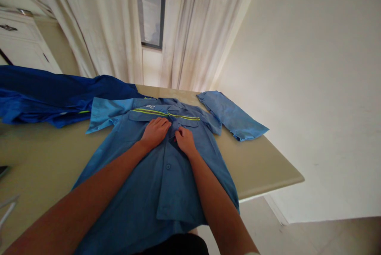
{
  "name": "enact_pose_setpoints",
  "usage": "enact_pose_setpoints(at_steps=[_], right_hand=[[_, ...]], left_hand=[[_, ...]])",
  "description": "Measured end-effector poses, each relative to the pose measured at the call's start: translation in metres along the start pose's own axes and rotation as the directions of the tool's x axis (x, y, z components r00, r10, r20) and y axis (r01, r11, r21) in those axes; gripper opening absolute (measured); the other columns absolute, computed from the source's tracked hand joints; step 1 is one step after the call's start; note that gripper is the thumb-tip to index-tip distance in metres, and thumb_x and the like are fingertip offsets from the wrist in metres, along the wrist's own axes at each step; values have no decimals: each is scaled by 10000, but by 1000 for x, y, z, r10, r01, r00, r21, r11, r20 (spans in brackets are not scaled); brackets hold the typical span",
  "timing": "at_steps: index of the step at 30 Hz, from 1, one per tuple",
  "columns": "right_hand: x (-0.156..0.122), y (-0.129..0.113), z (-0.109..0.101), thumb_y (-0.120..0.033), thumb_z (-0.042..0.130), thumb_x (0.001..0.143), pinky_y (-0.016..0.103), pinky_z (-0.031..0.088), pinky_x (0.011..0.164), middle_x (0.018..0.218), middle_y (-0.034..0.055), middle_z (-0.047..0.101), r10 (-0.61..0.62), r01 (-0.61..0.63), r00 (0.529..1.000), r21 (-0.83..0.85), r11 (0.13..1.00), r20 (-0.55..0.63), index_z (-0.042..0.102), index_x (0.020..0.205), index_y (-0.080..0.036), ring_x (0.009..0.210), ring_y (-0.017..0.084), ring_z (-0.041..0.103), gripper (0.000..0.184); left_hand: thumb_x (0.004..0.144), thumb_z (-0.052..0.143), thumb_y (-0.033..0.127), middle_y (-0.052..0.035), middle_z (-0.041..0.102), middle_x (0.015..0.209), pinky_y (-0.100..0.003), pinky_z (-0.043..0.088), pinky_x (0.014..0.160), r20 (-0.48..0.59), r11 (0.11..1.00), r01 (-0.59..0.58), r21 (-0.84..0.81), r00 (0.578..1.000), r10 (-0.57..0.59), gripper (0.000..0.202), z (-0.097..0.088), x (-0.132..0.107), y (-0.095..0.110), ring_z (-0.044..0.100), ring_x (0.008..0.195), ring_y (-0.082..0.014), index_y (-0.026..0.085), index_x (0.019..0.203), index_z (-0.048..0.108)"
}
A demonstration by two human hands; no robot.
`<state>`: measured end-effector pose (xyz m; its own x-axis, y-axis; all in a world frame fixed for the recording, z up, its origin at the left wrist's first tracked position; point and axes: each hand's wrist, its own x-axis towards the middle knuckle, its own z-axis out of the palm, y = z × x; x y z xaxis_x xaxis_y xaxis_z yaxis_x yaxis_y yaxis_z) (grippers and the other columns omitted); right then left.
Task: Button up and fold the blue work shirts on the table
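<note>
A blue short-sleeved work shirt [133, 171] lies front side up on the table, its collar away from me and its hem hanging over the near edge. Yellow-lined stripes cross its chest. My left hand [156, 131] rests on the left side of the front opening, just below the stripe, fingers curled at the placket. Pinched on the opposite front edge, my right hand [185, 140] holds the shirt, with a dark gap in the cloth beneath it. Lower on the placket a button [168, 166] shows. What sits between my fingertips is too small to make out.
Darker blue clothing [59, 92] lies at the left. A folded blue-grey garment [233, 116] is at the right on the table [262, 167]. A white hanger [10, 207] and part of a dark object [3, 170] show at the left edge. Curtains [101, 20] hang behind.
</note>
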<state>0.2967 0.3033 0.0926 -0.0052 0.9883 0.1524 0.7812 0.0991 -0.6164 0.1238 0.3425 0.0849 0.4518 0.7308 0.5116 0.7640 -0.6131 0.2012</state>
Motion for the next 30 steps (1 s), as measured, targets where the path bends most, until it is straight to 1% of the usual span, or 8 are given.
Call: enact_pose_setpoints(at_steps=[5, 10, 13, 15, 20, 24, 27, 30], right_hand=[[7, 4, -3, -252, 515, 904, 215, 417, 514, 652, -18, 682, 5, -91, 984, 476, 874, 179, 505, 720, -220, 501, 120, 618, 187], [6, 4, -4, -406, 640, 835, 190, 396, 468, 633, -30, 668, -33, -127, 972, 636, 761, 234, 542, 808, -217, 509, 122, 644, 214], [4, 7, -6, -499, 672, 805, 198, 392, 463, 631, -35, 657, -25, -105, 982, 657, 747, 185, 552, 832, -222, 511, 129, 634, 304], [2, 8, -7, -550, 685, 807, 210, 393, 470, 604, -38, 632, -35, -64, 988, 608, 792, 149, 551, 790, -220, 502, 127, 603, 356], [-7, 5, -10, -561, 682, 860, 229, 367, 511, 522, -16, 578, -97, 45, 980, 278, 959, 176, 559, 594, -198, 527, 122, 550, 466], [-9, 7, -9, -433, 636, 869, 233, 379, 521, 581, -21, 595, -173, 44, 932, 374, 927, 319, 622, 682, -187, 534, 122, 536, 310], [-10, 7, -11, -334, 652, 806, 223, 376, 534, 629, -38, 580, -249, 99, 922, 440, 892, 297, 609, 738, -194, 568, 117, 518, 162], [-13, 4, -12, -219, 641, 763, 216, 369, 554, 635, -46, 568, -302, 202, 923, 364, 909, 241, 605, 728, -191, 594, 112, 510, 58]], left_hand=[[1003, 467, 303, -79, 730, 1180, -443, 451, 976, 85, 985, 69, -158, 995, -56, 295, -12, -47, 19, 645, 1086, -256, 252, 1128, 729], [960, 514, 275, -44, 740, 1133, -511, 341, 1046, 151, 981, 47, -189, 988, -18, 247, -23, -56, 27, 641, 1091, -249, 270, 1101, 717], [940, 551, 308, -35, 724, 975, -512, 336, 1012, 168, 986, 56, -158, 985, -29, 174, -25, -51, 27, 628, 1006, -247, 243, 908, 709], [942, 562, 336, -43, 708, 943, -515, 335, 1003, 143, 992, 44, -117, 989, -27, 188, -25, -50, 27, 613, 994, -256, 231, 851, 688], [964, 562, 338, -63, 700, 991, -522, 324, 1043, 75, 998, -20, -59, 997, 24, 165, -30, -51, 24, 602, 1005, -265, 235, 952, 690], [943, 611, 359, -74, 684, 974, -528, 323, 1064, 74, 995, -98, -33, 992, 100, 147, -38, -49, 24, 594, 1027, -280, 235, 923, 688], [934, 630, 362, -79, 683, 970, -534, 328, 1052, 60, 994, -107, -10, 992, 108, 138, -40, -48, 25, 593, 1028, -287, 238, 909, 687], [931, 645, 380, -74, 680, 939, -541, 327, 1038, 59, 994, -103, 30, 993, 101, 154, -38, -50, 23, 595, 1017, -290, 236, 892, 682]])
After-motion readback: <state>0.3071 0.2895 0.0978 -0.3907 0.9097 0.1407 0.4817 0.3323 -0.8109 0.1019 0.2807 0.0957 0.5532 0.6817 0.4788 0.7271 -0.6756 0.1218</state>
